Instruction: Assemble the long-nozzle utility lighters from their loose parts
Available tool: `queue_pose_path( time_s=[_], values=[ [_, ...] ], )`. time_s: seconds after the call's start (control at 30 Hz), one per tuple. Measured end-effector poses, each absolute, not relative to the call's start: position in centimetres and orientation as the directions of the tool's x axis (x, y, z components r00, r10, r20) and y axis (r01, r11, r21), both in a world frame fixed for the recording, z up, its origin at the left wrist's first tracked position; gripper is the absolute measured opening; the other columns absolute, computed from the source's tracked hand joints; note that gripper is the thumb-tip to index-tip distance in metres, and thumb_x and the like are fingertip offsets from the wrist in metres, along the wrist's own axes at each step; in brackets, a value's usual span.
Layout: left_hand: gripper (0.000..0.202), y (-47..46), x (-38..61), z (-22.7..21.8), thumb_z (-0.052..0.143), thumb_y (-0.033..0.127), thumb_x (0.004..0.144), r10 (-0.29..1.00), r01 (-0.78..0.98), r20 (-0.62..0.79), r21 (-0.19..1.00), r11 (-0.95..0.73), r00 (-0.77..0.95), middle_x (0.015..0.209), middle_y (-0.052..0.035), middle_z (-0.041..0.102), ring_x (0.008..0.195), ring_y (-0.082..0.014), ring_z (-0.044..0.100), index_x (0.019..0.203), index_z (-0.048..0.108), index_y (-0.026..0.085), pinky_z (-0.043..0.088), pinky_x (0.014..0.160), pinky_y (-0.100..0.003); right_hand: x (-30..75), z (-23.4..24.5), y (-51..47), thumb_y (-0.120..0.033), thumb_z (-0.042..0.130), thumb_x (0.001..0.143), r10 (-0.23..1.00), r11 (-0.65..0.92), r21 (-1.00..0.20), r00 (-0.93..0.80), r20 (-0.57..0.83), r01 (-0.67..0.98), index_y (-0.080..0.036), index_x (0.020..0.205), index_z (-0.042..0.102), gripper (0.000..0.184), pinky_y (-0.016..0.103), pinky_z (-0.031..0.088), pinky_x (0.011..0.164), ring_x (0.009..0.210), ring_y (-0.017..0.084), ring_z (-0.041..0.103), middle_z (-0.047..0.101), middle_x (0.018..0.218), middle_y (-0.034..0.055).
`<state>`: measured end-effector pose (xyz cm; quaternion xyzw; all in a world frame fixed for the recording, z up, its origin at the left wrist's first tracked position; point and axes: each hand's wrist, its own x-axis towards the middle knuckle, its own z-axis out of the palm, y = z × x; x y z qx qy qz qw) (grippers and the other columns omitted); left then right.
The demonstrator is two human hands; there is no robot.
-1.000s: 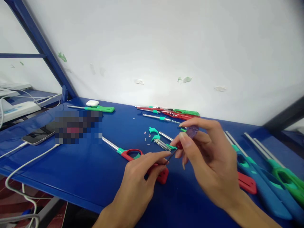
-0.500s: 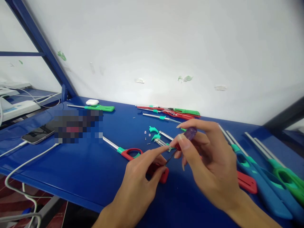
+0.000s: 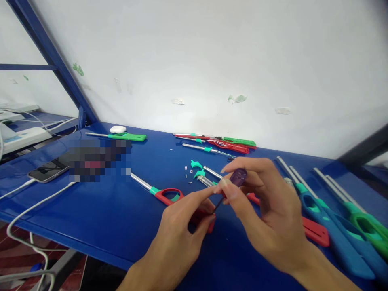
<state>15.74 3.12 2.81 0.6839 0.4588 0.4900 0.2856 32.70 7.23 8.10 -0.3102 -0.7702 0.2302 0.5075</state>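
My left hand (image 3: 178,226) is closed around the handle of a red lighter (image 3: 165,195), a long-nosed gas lighter with a green trigger and a metal tube pointing to the upper left. In my right hand (image 3: 266,206) is a screwdriver (image 3: 238,177) with a dark purple handle, pinched between thumb and fingers. Its thin shaft slants down to the lighter's handle beside my left fingertips; the exact contact is hidden. Just beyond my hands lie a green trigger piece (image 3: 196,164), a clear fuel tank (image 3: 206,180) and several tiny screws and bits.
Opened red and green lighters (image 3: 239,142) lie by the wall. Blue lighters (image 3: 336,234) and green lighters (image 3: 368,226) are at the right, near a red casing (image 3: 315,231). On the left are a green lighter (image 3: 130,137), a white earbud case (image 3: 117,129) and a cabled phone (image 3: 48,167).
My right hand has shifted slightly, and the screwdriver now stands a little steeper against the red lighter. My left hand keeps its hold in nearly the same place.
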Motion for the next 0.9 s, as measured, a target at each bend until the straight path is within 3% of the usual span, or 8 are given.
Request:
queue_pose_path(
  time_s=[0.47,0.9],
  values=[
    [0.063,2.84,15.42,2.76,0.065,0.002,0.093,0.926,0.304,0.343,0.875,-0.377,0.16,0.108,0.0045,0.078,0.095,-0.0131,0.076,0.144,0.057,0.038,0.061,0.09,-0.026,32.67,8.1,7.37,-0.02,0.06,0.102,0.725,0.686,-0.68,-0.319,0.61,0.259,-0.028,0.119,0.057,0.019,0.022,0.055,0.057,0.063,0.01,0.067,0.062,0.08,-0.0061],
    [0.064,2.63,15.45,3.2,0.063,0.004,0.095,0.943,0.296,0.281,0.899,-0.324,0.178,0.105,0.0064,0.076,0.091,-0.0125,0.074,0.147,0.055,0.041,0.061,0.085,-0.025,32.58,8.09,7.41,-0.02,0.06,0.102,0.736,0.672,-0.702,-0.323,0.595,0.237,-0.028,0.118,0.057,0.018,0.02,0.051,0.051,0.057,0.009,0.064,0.058,0.073,-0.0077]
  ],
)
